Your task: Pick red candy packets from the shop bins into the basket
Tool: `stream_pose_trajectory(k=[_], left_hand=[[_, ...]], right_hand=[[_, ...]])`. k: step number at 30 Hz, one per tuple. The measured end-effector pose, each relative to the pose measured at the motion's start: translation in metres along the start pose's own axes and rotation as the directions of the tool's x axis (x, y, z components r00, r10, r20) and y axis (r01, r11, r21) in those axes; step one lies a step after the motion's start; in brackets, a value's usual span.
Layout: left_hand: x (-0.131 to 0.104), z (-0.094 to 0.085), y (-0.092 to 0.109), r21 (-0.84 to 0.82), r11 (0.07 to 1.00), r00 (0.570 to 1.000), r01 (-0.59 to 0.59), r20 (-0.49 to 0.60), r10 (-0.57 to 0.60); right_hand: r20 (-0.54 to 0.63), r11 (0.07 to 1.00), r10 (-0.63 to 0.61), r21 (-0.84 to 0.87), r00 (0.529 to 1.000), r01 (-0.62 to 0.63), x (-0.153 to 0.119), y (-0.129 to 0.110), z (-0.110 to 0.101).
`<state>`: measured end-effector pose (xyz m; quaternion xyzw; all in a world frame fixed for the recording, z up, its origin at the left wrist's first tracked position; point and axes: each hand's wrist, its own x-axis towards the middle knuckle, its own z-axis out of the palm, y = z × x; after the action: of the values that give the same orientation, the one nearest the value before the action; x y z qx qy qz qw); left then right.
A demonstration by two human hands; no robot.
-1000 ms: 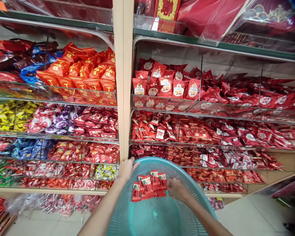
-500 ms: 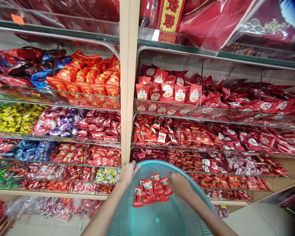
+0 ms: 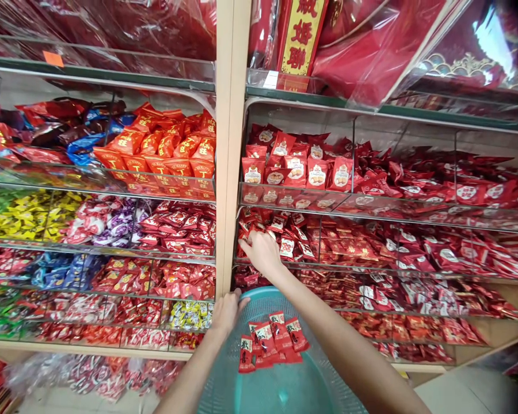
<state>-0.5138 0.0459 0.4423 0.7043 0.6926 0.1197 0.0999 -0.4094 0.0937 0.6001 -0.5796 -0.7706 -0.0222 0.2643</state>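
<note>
Small rectangular red plastic packets (image 3: pixel 266 339) lie in the round teal plastic basket (image 3: pixel 259 397), before long transparent-fronted shelves (image 3: pixel 349 201), right of the straight pale wooden post (image 3: pixel 230 144)

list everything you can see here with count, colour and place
basket: 1, teal, below the shelves
basket packets: several, red and white, inside it
shelf packets: many, mostly red, right shelves
orange-red packets: many, upper left shelf
twisted sweets: many, yellow, left shelf
blue sweets: many, below those
post: 1, light wood, between shelves
tag: 1, orange, top left
sign: 1, yellow and red, top
bagged sweets: uncounted, red and white, bottom left
left hand: 1, on basket rim
right hand: 1, at middle-shelf red packets
</note>
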Motion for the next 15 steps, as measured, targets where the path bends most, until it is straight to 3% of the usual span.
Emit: stream_pose_trajectory(k=[5, 10, 15], left_hand=[[-0.001, -0.001, 0.000, -0.009, 1.000, 1.000, 0.006, 0.020, -0.005], [-0.001, 0.000, -0.001, -0.012, 1.000, 1.000, 0.008, 0.008, -0.008], [-0.001, -0.001, 0.000, -0.021, 1.000, 1.000, 0.007, 0.008, -0.007]], right_hand=[[0.149, 0.988, 0.093, 0.110, 0.984, -0.110, 0.014, 0.004, 0.009], [0.080, 0.928, 0.002, 0.372, 0.997, -0.032, 0.014, 0.027, 0.000], [-0.047, 0.737, -0.098, 0.668, 0.994, 0.105, -0.008, 0.046, -0.022]])
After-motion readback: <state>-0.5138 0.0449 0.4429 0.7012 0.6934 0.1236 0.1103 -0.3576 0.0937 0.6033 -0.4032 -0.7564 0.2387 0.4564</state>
